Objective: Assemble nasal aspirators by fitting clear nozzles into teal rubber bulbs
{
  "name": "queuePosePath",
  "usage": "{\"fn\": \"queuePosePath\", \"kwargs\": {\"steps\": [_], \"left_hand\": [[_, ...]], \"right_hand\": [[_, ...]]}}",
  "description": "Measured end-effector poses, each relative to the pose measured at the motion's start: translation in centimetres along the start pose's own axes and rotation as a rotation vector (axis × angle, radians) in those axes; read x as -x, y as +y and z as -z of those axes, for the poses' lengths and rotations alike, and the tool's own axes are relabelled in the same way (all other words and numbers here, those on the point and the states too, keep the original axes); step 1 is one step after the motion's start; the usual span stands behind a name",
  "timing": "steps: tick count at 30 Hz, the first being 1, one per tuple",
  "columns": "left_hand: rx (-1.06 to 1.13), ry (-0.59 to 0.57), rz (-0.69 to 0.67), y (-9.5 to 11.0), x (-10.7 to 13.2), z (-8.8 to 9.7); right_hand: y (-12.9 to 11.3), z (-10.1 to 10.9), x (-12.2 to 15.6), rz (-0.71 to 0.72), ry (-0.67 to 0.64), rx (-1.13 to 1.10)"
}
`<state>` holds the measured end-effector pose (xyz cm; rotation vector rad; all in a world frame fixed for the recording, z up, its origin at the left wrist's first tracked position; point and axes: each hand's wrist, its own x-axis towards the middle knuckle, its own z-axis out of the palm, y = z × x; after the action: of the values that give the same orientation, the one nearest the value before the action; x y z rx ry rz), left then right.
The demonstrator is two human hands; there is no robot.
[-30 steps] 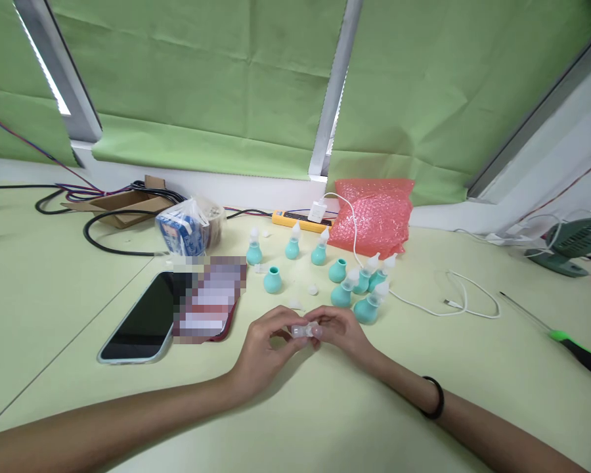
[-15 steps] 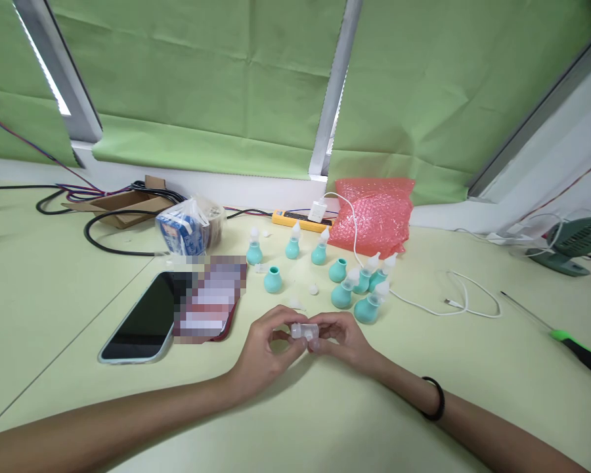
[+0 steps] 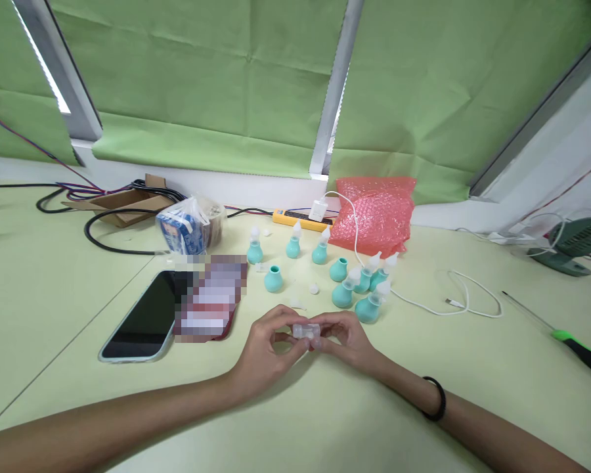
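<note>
Between my two hands lies a small clear plastic tube (image 3: 306,330), held sideways just above the table. My left hand (image 3: 270,348) pinches its left end between thumb and fingers. At the right end, my right hand (image 3: 342,338) closes thumb and fingertips on it. Just beyond my hands are a loose translucent tip (image 3: 297,303) and a small white round piece (image 3: 314,288). Two teal bulbs without tops, one nearer (image 3: 273,280) and one farther right (image 3: 339,269), stand behind. Several teal bulbs with clear nozzles (image 3: 343,293) stand or lean around them.
To the left lie a black-screened phone (image 3: 142,318) and a second phone (image 3: 214,299). Behind are a wrapped blue package (image 3: 182,226), a yellow power strip (image 3: 300,221) and a red bubble-wrap bag (image 3: 374,217). On the right are a white cable (image 3: 473,302), a screwdriver (image 3: 571,345) and a green fan (image 3: 571,240).
Both hands keep their grip on the tube at nearly the same spot. The tube appears slightly shifted to the right; everything else looks the same.
</note>
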<state>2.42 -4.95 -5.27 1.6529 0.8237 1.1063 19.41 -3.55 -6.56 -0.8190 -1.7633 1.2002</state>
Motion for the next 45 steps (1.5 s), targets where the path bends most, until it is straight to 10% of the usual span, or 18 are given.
{"fn": "queuePosePath", "kwargs": {"steps": [45], "left_hand": [[0.144,-0.049,0.032,-0.69,-0.32,-0.03]], "right_hand": [[-0.37,-0.20,0.02,-0.119,0.017,-0.083]]}}
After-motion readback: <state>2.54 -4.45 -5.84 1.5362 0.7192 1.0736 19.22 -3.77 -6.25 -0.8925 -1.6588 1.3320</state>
